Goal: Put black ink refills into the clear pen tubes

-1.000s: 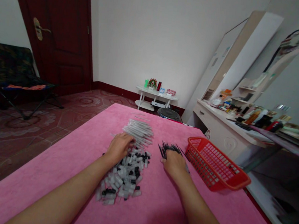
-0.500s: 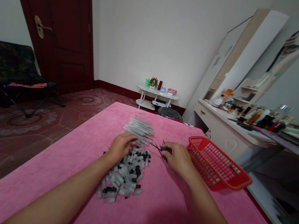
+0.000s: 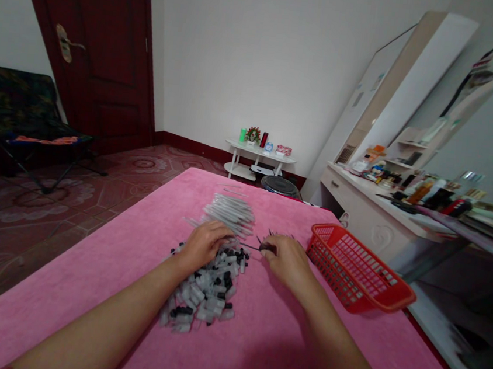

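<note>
My left hand is closed in a pinch above the pile of clear caps, and what its fingertips hold is too small to make out. My right hand is closed on thin dark sticks, whose tips show around the fingers. One dark stick reaches from it towards my left fingertips; whether the two touch is unclear. Clear plastic caps and small black pieces lie mixed in a heap under and in front of my left hand. Just beyond, thin whitish tubes lie stacked side by side.
A red plastic basket stands right of my right hand on the pink cloth covering the table. A few loose thin sticks lie beyond the tubes. A dressing table with bottles is at the right, a folding chair at the left.
My left hand has shifted slightly right. The sticks in my right hand have turned, and one now lies nearly level, pointing at my left fingertips. The heaps look the same.
</note>
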The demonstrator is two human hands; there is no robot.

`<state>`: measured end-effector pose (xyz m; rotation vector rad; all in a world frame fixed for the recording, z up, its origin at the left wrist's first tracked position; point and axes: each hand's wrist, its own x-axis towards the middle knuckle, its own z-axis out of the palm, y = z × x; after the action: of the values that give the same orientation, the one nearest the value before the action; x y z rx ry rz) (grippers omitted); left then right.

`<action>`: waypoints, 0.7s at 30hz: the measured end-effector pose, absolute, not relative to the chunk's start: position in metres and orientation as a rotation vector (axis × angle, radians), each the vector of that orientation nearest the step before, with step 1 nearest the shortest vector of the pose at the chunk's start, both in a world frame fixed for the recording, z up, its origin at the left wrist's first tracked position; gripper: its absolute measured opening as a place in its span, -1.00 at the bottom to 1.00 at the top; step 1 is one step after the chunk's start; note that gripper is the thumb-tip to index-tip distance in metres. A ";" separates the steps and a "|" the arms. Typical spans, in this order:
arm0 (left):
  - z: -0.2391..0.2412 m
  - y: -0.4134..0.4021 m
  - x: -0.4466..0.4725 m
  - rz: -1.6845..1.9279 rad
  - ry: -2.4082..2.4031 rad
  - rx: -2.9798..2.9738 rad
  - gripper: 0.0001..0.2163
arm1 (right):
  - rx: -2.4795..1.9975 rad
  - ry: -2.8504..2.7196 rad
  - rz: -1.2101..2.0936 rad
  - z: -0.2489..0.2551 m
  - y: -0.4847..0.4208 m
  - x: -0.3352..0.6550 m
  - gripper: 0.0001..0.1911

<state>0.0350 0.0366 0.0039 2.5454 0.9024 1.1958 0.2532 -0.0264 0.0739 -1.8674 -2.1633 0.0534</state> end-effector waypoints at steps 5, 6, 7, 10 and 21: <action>0.003 0.036 0.037 1.158 0.869 2.623 -0.79 | -1.833 -2.190 -0.064 0.076 -0.031 0.246 -0.80; 0.002 0.036 0.037 1.157 0.872 2.624 -0.79 | -1.810 -2.203 -0.075 0.076 -0.031 0.245 -0.80; 0.002 0.035 0.038 1.152 0.872 2.627 -0.79 | -1.784 -2.219 -0.075 0.075 -0.032 0.244 -0.80; 0.004 0.033 0.039 1.106 0.838 2.656 -0.78 | -1.717 -2.265 -0.028 0.072 -0.031 0.241 -0.82; -0.003 0.046 0.033 1.607 1.136 1.908 -0.85 | -1.409 -1.619 0.037 0.071 -0.023 0.247 -0.75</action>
<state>0.0334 0.0464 -0.0027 1.9081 1.1365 1.6074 0.2472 -0.0234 0.0713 -1.4089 -1.6189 0.0371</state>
